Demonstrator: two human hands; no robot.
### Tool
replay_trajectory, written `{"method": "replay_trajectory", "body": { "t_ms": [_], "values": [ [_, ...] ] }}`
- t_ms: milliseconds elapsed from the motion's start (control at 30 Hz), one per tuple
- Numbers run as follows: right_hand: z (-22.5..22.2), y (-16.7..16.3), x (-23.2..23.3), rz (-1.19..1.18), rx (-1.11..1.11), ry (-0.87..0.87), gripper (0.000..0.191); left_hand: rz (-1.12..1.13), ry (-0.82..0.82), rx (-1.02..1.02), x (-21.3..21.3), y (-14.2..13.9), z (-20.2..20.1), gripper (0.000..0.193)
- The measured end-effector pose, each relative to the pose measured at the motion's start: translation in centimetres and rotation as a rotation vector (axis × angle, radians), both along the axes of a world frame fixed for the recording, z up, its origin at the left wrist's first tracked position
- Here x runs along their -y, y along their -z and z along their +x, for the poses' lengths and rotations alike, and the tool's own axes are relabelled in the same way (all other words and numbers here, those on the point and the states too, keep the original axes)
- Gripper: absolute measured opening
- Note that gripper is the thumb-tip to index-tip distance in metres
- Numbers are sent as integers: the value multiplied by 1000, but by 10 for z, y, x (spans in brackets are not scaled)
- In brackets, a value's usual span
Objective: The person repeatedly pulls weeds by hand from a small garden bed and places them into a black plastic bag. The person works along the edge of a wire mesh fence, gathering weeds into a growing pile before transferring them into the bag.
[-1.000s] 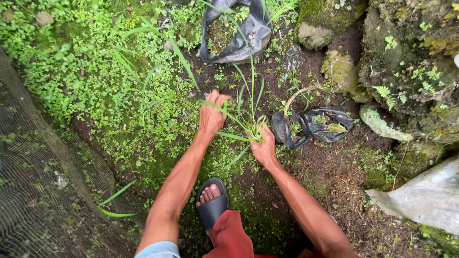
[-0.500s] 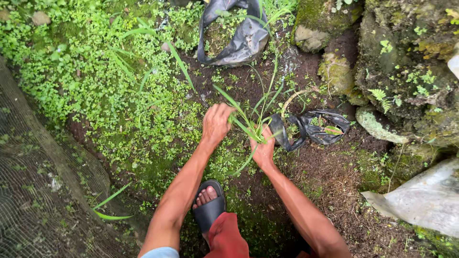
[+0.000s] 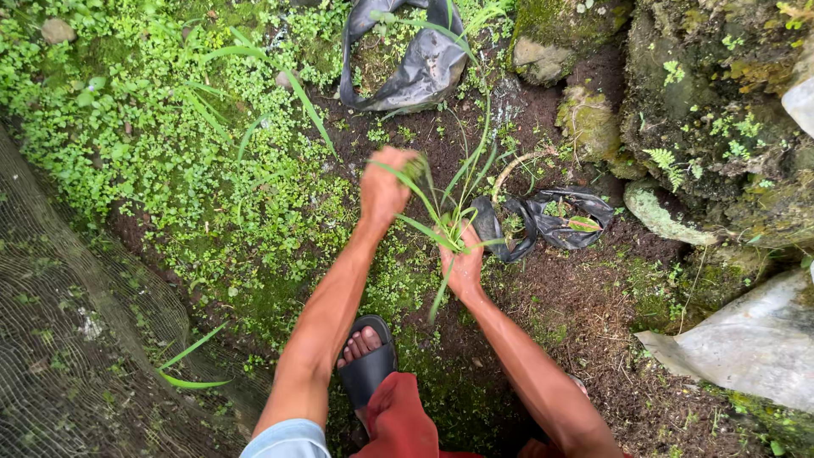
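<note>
A carpet of small-leaved green ground cover (image 3: 153, 144) fills the upper left of the frame, giving way to bare dark soil (image 3: 585, 314) through the centre and lower right. Mossy rocks (image 3: 721, 127) stack up along the right edge, and a dark mesh net (image 3: 68, 356) lies across the lower left corner. A pale plastic sheet (image 3: 755, 339) sits at the lower right. At the top centre a large black plastic grow bag (image 3: 424, 68) stands open with soil and grass inside; a smaller crumpled black bag (image 3: 551, 222) lies right of centre, just beside the hands. Both bare arms reach up from the bottom edge. The left hand (image 3: 386, 188) is closed in a fist around the upper leaves of a long-bladed grass clump (image 3: 449, 212) in the middle of the frame, slightly blurred. The right hand (image 3: 464, 265) grips the base of the same clump, low to the soil, fingers wrapped around its stems. Below the arms, a foot in a black sandal (image 3: 366, 366) rests on the mossy ground, next to a red cloth (image 3: 398, 420) at the bottom edge.
</note>
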State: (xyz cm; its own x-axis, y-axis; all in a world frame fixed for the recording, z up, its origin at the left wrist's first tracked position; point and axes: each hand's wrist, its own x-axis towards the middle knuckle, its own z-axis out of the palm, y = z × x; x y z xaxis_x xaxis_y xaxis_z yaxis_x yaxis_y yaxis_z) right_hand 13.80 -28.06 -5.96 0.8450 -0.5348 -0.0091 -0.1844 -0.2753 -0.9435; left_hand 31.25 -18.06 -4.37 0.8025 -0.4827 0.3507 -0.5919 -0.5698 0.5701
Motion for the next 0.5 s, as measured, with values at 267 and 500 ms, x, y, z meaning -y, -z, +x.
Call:
{"method": "replay_trajectory", "body": {
  "t_ms": [267, 500],
  "values": [
    [1, 7, -5, -81, 113, 17, 24, 146, 167, 43, -94, 8, -32, 47],
    [9, 10, -5, -110, 65, 5, 22, 298, 204, 53, -96, 38, -34, 34]
  ]
}}
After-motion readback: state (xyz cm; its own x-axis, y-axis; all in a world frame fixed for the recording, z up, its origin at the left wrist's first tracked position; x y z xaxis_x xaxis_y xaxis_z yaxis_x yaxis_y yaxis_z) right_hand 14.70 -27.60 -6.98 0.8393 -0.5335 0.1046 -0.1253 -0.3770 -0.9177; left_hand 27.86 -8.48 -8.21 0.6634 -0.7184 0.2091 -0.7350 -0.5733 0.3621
